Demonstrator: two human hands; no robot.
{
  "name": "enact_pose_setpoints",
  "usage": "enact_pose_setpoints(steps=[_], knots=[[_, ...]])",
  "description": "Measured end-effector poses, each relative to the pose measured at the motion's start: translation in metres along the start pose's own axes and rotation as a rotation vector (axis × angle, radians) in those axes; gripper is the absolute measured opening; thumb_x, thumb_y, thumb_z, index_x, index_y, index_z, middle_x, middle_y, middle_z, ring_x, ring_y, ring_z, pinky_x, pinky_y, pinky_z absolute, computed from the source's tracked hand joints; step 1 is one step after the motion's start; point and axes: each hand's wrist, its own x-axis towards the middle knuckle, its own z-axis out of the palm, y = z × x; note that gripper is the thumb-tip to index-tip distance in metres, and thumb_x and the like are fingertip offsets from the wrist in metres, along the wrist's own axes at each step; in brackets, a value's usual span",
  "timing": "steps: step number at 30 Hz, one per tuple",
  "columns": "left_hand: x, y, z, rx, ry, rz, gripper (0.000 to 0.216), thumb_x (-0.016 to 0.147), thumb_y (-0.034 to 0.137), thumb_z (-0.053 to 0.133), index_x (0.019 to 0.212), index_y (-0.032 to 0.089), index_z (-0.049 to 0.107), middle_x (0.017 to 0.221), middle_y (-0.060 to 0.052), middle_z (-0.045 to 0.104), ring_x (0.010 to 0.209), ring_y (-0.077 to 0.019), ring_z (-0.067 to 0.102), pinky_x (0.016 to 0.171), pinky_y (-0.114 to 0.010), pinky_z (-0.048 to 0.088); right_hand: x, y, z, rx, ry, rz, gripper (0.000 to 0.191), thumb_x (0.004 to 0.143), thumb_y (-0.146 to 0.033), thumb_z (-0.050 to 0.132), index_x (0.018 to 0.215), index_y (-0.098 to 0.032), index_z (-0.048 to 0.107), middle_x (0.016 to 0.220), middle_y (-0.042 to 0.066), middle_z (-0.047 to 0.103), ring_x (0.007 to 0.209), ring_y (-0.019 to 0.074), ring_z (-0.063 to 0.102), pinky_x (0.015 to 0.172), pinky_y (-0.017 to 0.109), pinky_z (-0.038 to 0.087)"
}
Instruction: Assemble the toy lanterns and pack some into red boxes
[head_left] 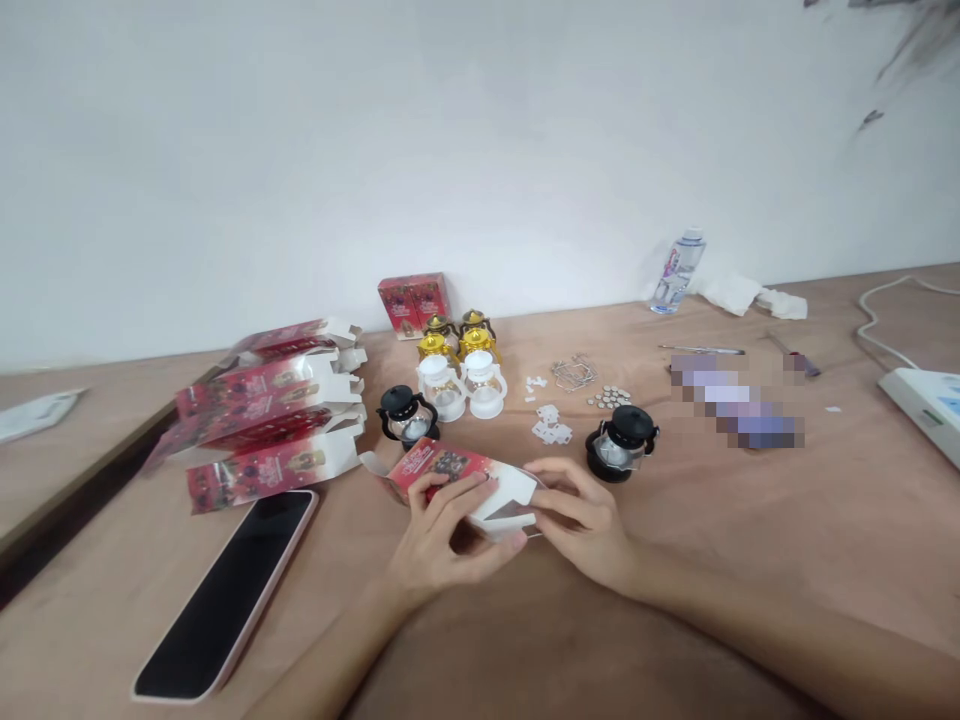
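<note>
Between my two hands is a red printed cardboard box (450, 465) with white flaps at its near right end. My left hand (450, 530) wraps over the box's middle, fingers on top and thumb at the near side. The fingers of my right hand (589, 515) are closed on the white flaps at the open end. Just beyond the box's left end stands a black mini lantern (409, 415). Another black lantern (622, 443) is to the right, past my right hand. White lanterns (484, 385) and gold lanterns (478, 345) stand in rows behind.
Flattened red boxes (262, 395) pile at the left, with a phone (229, 590) nearby. Two upright red boxes (412, 303) lean on the wall. White plastic pieces (551, 427), wire handles (574, 373) and button cells (611, 397) lie centrally. A bottle (677, 272) and power strip (926, 405) are right.
</note>
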Motion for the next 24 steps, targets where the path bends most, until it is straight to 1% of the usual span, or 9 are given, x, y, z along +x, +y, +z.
enact_pose_setpoints(steps=[3,6,8,9,13,17,19,21,24], knots=[[-0.003,-0.002,0.003,0.051,0.028,-0.005,0.040,0.081,0.035,0.063,0.117,0.021,0.053,0.084,-0.004,0.069,0.074,-0.0175,0.065,0.075,-0.034,0.042,0.000,0.001,0.000,0.010,-0.088,0.040,0.032,0.078,-0.003,0.052,0.105,-0.021,0.058,0.115,0.011,0.055,0.096,0.0174,0.062,0.080,0.030,0.054],[-0.006,-0.006,0.003,0.111,0.013,0.098,0.036,0.076,0.021,0.069,0.110,0.028,0.059,0.092,-0.004,0.066,0.083,-0.0188,0.064,0.077,-0.035,0.042,0.001,0.003,0.000,0.060,-0.165,0.122,0.039,0.075,-0.002,0.052,0.111,-0.019,0.051,0.112,0.011,0.057,0.102,0.0189,0.058,0.083,0.032,0.052],[-0.006,-0.009,0.000,0.145,-0.022,0.167,0.036,0.074,0.013,0.070,0.104,0.031,0.063,0.097,-0.005,0.064,0.089,-0.0197,0.063,0.079,-0.036,0.041,0.002,0.004,0.000,0.095,-0.178,0.163,0.036,0.076,-0.004,0.053,0.108,-0.019,0.050,0.107,0.010,0.058,0.098,0.0176,0.059,0.081,0.030,0.052],[-0.006,-0.010,-0.001,0.153,-0.042,0.180,0.034,0.074,0.012,0.069,0.102,0.030,0.064,0.099,-0.006,0.063,0.091,-0.0199,0.062,0.079,-0.036,0.041,0.002,0.004,0.000,0.109,-0.177,0.178,0.032,0.078,-0.006,0.053,0.106,-0.019,0.051,0.105,0.009,0.059,0.094,0.0166,0.059,0.078,0.029,0.052],[-0.003,-0.009,-0.006,0.137,-0.075,0.178,0.022,0.077,0.021,0.067,0.098,0.028,0.065,0.102,-0.007,0.062,0.093,-0.0201,0.062,0.081,-0.037,0.042,0.002,0.003,0.001,0.160,-0.148,0.227,0.017,0.084,-0.011,0.048,0.099,-0.019,0.053,0.093,0.005,0.062,0.080,0.0132,0.060,0.068,0.024,0.052],[-0.001,-0.006,-0.006,0.138,-0.047,0.173,0.022,0.074,0.023,0.070,0.094,0.028,0.065,0.096,-0.005,0.064,0.091,-0.0194,0.063,0.081,-0.037,0.042,0.001,0.002,-0.001,0.132,-0.115,0.241,0.011,0.087,-0.014,0.048,0.094,-0.019,0.053,0.082,0.002,0.062,0.066,0.0106,0.058,0.060,0.020,0.048],[-0.002,-0.004,-0.004,0.135,-0.028,0.159,0.026,0.071,0.023,0.072,0.095,0.029,0.064,0.095,-0.004,0.065,0.089,-0.0185,0.063,0.081,-0.036,0.043,0.001,0.003,-0.002,0.133,-0.109,0.220,0.012,0.088,-0.012,0.046,0.092,-0.019,0.054,0.082,0.002,0.061,0.067,0.0105,0.058,0.061,0.021,0.048],[-0.002,-0.002,-0.002,0.121,0.007,0.135,0.031,0.070,0.021,0.073,0.098,0.029,0.062,0.093,-0.003,0.067,0.086,-0.0179,0.064,0.080,-0.035,0.044,0.001,0.003,-0.003,0.172,-0.136,0.179,0.017,0.089,-0.010,0.042,0.090,-0.019,0.056,0.088,0.004,0.060,0.074,0.0112,0.059,0.065,0.022,0.049],[-0.002,0.000,0.001,0.076,0.054,0.048,0.034,0.073,0.020,0.070,0.104,0.027,0.059,0.088,-0.002,0.068,0.079,-0.0164,0.064,0.077,-0.033,0.045,0.002,0.003,-0.004,0.199,-0.186,0.138,0.023,0.089,-0.008,0.038,0.093,-0.019,0.058,0.094,0.006,0.056,0.078,0.0118,0.059,0.068,0.024,0.050]])
